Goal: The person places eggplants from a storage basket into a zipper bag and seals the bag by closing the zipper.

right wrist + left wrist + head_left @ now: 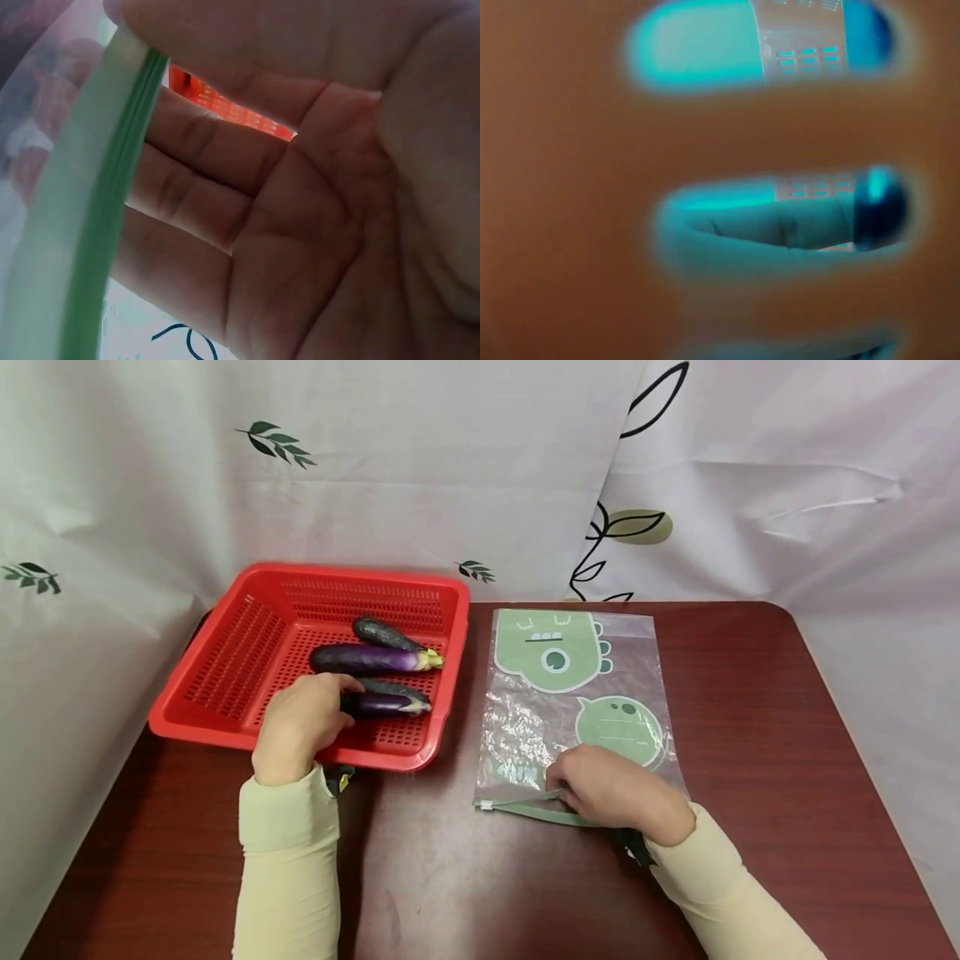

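In the head view my left hand [300, 722] reaches over the near rim of the red basket [167, 717], its thumb and fingers around the left end of a purple eggplant [386, 705]. The left wrist view is mostly blocked by blurred fingers, with a dark rounded end [881, 217] beyond them. My right hand [618, 789] pinches the mouth of a clear zip bag [517, 718] printed with green cartoon figures, which lies flat on the table. In the right wrist view the bag's green zip strip [112, 202] runs between thumb and fingers.
Behind the held eggplant lie another eggplant [367, 658] and a dark, rough-skinned long vegetable [382, 632]; a similar dark one [393, 690] lies against the held eggplant. A white slider [487, 806] sits at the bag's left corner. Patterned white cloth [420, 468] hangs behind the brown table [757, 718].
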A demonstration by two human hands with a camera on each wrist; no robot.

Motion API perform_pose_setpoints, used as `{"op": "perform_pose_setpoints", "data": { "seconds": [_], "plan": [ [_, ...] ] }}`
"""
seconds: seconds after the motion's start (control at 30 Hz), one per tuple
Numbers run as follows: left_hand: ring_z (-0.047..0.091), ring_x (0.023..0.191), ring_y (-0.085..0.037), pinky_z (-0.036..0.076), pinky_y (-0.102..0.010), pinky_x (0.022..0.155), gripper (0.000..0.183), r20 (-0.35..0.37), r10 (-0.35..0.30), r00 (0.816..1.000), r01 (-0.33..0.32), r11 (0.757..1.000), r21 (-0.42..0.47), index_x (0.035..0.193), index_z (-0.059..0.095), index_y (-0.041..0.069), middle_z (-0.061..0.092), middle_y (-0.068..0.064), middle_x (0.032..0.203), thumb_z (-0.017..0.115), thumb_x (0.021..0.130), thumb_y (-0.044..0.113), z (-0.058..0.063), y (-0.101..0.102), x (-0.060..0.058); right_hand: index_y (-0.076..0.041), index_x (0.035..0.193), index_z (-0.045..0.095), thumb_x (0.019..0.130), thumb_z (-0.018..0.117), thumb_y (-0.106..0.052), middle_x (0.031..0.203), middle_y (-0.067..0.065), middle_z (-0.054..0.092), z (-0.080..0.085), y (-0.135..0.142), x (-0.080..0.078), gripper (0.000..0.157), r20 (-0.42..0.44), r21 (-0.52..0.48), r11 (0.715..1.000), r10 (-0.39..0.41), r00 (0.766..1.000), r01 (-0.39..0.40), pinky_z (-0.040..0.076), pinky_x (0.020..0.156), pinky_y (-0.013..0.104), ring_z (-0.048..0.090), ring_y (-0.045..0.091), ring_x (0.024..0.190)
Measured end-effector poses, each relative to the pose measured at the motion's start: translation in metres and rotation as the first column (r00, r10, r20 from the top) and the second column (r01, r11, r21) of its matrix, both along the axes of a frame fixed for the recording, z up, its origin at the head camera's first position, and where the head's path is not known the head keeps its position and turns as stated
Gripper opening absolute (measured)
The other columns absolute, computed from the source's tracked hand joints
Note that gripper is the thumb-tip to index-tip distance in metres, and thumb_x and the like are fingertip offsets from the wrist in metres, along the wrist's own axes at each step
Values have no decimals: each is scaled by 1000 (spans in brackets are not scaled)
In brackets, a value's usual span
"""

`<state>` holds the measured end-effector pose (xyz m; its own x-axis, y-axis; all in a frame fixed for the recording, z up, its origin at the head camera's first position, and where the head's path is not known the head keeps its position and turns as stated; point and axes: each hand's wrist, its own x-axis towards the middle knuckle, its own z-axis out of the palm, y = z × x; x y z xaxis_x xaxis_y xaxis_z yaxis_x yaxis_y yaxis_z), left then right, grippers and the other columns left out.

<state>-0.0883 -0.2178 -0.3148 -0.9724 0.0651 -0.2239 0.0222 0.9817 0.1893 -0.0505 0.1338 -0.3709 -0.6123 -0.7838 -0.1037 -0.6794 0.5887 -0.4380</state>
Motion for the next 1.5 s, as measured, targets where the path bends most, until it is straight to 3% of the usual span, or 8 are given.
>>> {"op": "perform_pose_setpoints", "data": {
  "seconds": [0.27, 0.47, 0.67, 0.83, 1.07, 1.27, 1.5],
  "plan": [
    [60, 89, -41, 43, -53, 65, 38, -58, -20, 998, 20, 1000, -7, 112, 65, 14, 63, -25, 103, 73, 76, 12, 2, -4, 6, -20, 67, 57, 79, 61, -1, 56, -15, 40, 3, 1, -2, 23, -21, -4, 999, -52, 998, 52, 38, 54, 22, 39, 4, 52],
    [59, 90, -40, 42, -53, 65, 36, -89, -42, 995, 41, 999, -5, 113, 63, 14, 63, -24, 101, 71, 78, 12, 2, -8, 10, -20, 82, 66, 82, 58, -2, 60, -15, 48, 5, 4, -4, 19, -65, -20, 994, -105, 992, 104, 42, 57, 24, 46, 3, 54],
    [56, 98, -43, 40, -57, 71, 37, -134, -54, 990, 54, 999, 0, 116, 61, 12, 61, -25, 107, 69, 80, 12, 3, -10, 13, -19, 93, 65, 83, 63, -6, 67, -12, 56, 7, 5, -3, 17, -113, -17, 988, -156, 981, 155, 45, 61, 27, 53, 5, 61],
    [52, 102, -44, 38, -58, 74, 39, -170, -57, 984, 60, 998, 13, 120, 58, 11, 58, -24, 108, 67, 81, 11, 2, -12, 17, -19, 94, 64, 85, 64, -10, 70, -11, 59, 9, 6, -2, 13, -116, -28, 983, -183, 976, 181, 46, 62, 27, 53, 5, 62],
    [50, 103, -45, 38, -59, 78, 42, -161, -41, 986, 51, 997, 62, 126, 51, 9, 55, -24, 111, 63, 86, 12, -4, -14, 19, -19, 94, 64, 86, 63, -10, 67, -12, 56, 11, 6, -3, 12, -110, -37, 981, -195, 975, 192, 44, 60, 25, 50, 2, 59],
    [49, 108, -43, 35, -57, 90, 43, -187, -78, 979, 102, 987, 124, 127, 51, 7, 55, -24, 115, 63, 86, 11, -8, -16, 20, -19, 93, 65, 86, 63, -10, 66, -12, 55, 10, 7, -3, 12, -126, -38, 981, -193, 973, 189, 44, 59, 26, 49, 3, 58],
    [51, 108, -42, 36, -56, 91, 43, -234, -93, 968, 131, 979, 155, 125, 52, 7, 56, -25, 116, 64, 85, 11, -11, -18, 27, -18, 93, 65, 85, 63, -10, 68, -13, 56, 11, 7, -3, 11, -131, -45, 980, -199, 971, 195, 45, 60, 26, 50, 3, 59]
  ]
}}
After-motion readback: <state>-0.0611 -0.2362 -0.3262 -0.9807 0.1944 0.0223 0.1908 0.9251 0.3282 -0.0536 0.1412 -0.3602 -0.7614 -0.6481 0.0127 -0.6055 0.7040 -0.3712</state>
